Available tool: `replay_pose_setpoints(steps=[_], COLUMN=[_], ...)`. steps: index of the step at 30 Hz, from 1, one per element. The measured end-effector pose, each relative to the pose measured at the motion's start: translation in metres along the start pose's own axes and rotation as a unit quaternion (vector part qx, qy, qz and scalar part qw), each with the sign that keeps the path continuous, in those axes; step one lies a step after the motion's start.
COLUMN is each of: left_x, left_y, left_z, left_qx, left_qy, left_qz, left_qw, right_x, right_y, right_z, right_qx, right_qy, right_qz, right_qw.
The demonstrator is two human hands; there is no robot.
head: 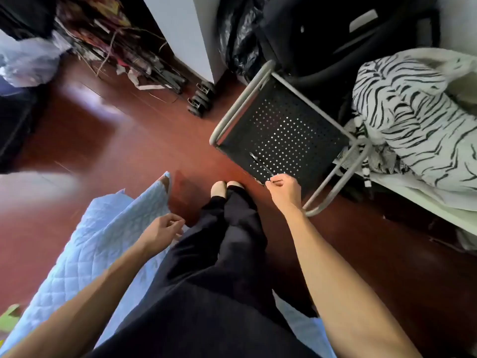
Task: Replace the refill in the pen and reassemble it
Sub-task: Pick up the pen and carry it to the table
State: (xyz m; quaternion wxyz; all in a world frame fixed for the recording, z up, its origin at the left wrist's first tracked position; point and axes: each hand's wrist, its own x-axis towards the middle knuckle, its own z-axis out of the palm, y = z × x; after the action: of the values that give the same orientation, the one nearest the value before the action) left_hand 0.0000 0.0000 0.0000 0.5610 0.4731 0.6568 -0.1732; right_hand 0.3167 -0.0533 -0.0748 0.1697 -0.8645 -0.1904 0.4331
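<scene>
Right arm stretched forward and slightly outward, bare forearm long and straight, wrist bent down. Right hand (284, 189) curled at the near edge of the chair (281, 133), fingers drawn together in a narrow pinch at the lower end of the pen (260, 164); whether actually gripping the pen or only touching it cannot be told. Pen slim and dark, lying flat and diagonal on the seat, running up and away to the left from the right fingertips. A further small thin piece just left of the right thumb, at the seat's rim, too small to identify.

Left arm bent, forearm angled in from the lower left, left hand (165, 227) hovering above the lap, well apart from the right hand. Fingers loosely curled, thumb and forefinger near each other, nothing visible between them.

Seat: black perforated sheet with a regular grid of small holes, framed by grey round tubing with bent corners. Below both hands, black loose trousers (227, 254) with soft folds, pale toes beyond the knees. Under the left forearm, a pale blue quilt (90, 241), stitched in a diamond pattern. Floor (142, 140) glossy, reddish-brown, with bright reflections. Beyond the right hand, to its right, a bundle of white cloth (413, 112) with black zebra-like stripes, rumpled and soft.
</scene>
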Motion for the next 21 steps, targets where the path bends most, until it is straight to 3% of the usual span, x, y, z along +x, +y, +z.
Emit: replay_pose_setpoints(steps=[7, 21], left_x=[0.05, 0.064], left_y=[-0.007, -0.024], left_z=[0.002, 0.022], left_qx=[0.03, 0.03], left_qy=[0.003, -0.019], left_qz=[-0.013, -0.039], left_qw=[0.999, 0.999], right_x=[0.066, 0.101], right_y=[-0.004, -0.002], right_z=[0.039, 0.051], right_qx=[-0.145, -0.229], right_qy=[0.033, -0.001], right_qz=[-0.047, -0.072], right_qw=[0.988, 0.971])
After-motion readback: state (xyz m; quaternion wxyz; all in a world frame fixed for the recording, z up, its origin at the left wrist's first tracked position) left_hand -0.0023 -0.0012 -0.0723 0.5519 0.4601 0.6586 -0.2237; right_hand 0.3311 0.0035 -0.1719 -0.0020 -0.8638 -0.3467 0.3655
